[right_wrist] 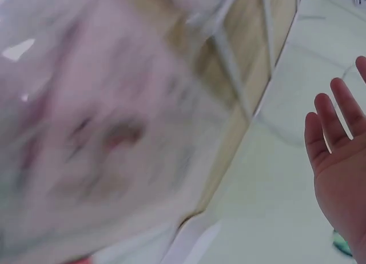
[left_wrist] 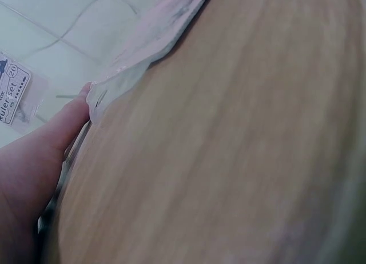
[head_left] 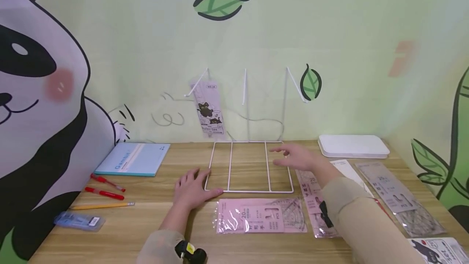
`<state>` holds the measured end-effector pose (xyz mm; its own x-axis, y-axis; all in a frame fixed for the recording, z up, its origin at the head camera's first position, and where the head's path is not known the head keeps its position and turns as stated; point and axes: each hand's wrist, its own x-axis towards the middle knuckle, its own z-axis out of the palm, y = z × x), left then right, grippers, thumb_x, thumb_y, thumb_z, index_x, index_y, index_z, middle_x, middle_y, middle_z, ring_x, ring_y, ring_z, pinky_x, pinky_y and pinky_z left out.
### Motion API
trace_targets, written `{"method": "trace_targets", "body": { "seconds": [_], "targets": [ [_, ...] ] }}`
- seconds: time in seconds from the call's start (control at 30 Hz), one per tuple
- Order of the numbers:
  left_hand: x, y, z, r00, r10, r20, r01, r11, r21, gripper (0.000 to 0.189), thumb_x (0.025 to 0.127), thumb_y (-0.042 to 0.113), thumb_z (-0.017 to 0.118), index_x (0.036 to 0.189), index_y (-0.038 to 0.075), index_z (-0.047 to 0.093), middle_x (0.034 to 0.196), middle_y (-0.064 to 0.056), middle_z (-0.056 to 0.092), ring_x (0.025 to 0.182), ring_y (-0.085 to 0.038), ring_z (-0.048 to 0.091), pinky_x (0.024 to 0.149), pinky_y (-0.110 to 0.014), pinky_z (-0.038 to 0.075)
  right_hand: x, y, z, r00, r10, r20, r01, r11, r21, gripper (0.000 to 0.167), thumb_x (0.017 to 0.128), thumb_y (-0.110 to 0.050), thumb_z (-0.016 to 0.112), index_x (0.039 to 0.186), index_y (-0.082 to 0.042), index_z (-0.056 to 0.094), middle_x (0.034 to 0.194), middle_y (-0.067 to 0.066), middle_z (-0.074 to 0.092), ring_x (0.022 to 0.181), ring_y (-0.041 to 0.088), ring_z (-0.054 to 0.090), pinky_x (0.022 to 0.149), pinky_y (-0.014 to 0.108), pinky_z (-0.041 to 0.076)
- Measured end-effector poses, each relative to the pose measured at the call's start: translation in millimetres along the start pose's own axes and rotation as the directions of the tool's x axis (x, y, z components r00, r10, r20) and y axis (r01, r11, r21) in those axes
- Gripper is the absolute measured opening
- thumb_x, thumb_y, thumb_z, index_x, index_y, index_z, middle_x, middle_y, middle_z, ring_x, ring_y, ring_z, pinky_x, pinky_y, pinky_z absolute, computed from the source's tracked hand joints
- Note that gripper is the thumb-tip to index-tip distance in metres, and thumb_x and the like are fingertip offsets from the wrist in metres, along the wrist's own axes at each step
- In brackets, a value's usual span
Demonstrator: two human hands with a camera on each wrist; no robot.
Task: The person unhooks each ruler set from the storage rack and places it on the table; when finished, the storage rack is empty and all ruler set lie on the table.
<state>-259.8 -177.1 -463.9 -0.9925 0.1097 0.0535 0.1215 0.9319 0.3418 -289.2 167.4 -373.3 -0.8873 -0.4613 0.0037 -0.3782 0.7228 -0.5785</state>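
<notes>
A white wire rack [head_left: 250,191] stands on the wooden table against the wall, with three hooks rising at its back. From its left hook hangs a pink ruler set packet [head_left: 209,109]. My left hand [head_left: 192,188] rests with spread fingers at the rack base's front left corner, thumb by the front wire. Over the base's right side, my right hand [head_left: 298,157] reaches out with loosely extended fingers and holds nothing. A pink ruler set packet [head_left: 260,216] lies in front of the rack. Another packet [head_left: 311,199] lies partly hidden under my right forearm.
At left lie a blue notebook [head_left: 133,159], two red pens [head_left: 104,193], a yellow pencil [head_left: 100,206] and a blue packet [head_left: 79,220]. A white case [head_left: 353,146] sits at the back right. More ruler packets [head_left: 399,196] lie along the right side.
</notes>
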Motion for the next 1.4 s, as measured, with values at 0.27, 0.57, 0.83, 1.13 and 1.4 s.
{"method": "trace_targets", "body": {
  "seconds": [0.27,0.57,0.83,1.13,1.4],
  "targets": [
    [1.1,-2.0,-1.4,1.0,-0.014,0.012,0.014,1.0,0.007,0.094,0.066,0.082,0.053,0.141,0.026,0.043,0.149,-0.015,0.028,0.134,-0.039,0.024,0.104,-0.062,0.016,50.9,-50,11,0.995,-0.081,-0.05,0.078,0.996,-0.05,0.055,0.088,-0.036,0.062,0.137,-0.013,0.049,0.141,0.017,0.039,0.126,0.035,0.04,0.103,0.049,0.033],
    [0.7,2.3,-3.4,1.0,-0.012,0.005,0.012,1.0,0.013,0.091,0.067,0.08,0.055,0.14,0.026,0.045,0.148,-0.016,0.03,0.133,-0.04,0.026,0.104,-0.062,0.016,80.7,-84,21,0.984,-0.113,-0.138,0.108,0.993,-0.045,0.061,0.086,-0.036,0.065,0.139,-0.014,0.046,0.146,0.018,0.033,0.133,0.035,0.031,0.107,0.047,0.028],
    [0.1,1.7,-3.6,1.0,-0.006,0.004,0.006,1.0,0.015,0.091,0.068,0.08,0.054,0.14,0.026,0.045,0.148,-0.015,0.03,0.133,-0.04,0.026,0.104,-0.062,0.017,98.2,-103,27,0.982,-0.091,-0.168,0.091,0.996,-0.002,0.063,0.087,-0.04,0.061,0.143,-0.018,0.041,0.152,0.015,0.023,0.136,0.038,0.024,0.106,0.055,0.023],
    [-1.5,-1.1,-3.9,1.0,-0.003,0.006,0.003,1.0,0.011,0.09,0.068,0.079,0.055,0.14,0.026,0.045,0.148,-0.014,0.03,0.133,-0.039,0.025,0.104,-0.062,0.017,104.6,-119,25,0.992,-0.073,-0.106,0.072,0.997,-0.018,0.068,0.088,-0.041,0.06,0.146,-0.019,0.034,0.154,0.016,0.015,0.135,0.044,0.021,0.105,0.061,0.018],
    [-1.6,-2.6,-3.0,1.0,0.011,-0.01,-0.011,1.0,0.025,0.089,0.068,0.081,0.052,0.139,0.027,0.046,0.147,-0.013,0.031,0.132,-0.038,0.027,0.103,-0.061,0.02,111.7,-131,30,0.989,-0.069,-0.128,0.076,0.996,0.048,0.068,0.087,-0.037,0.061,0.146,-0.018,0.034,0.155,0.013,0.014,0.136,0.042,0.02,0.105,0.06,0.022]
  ]
}}
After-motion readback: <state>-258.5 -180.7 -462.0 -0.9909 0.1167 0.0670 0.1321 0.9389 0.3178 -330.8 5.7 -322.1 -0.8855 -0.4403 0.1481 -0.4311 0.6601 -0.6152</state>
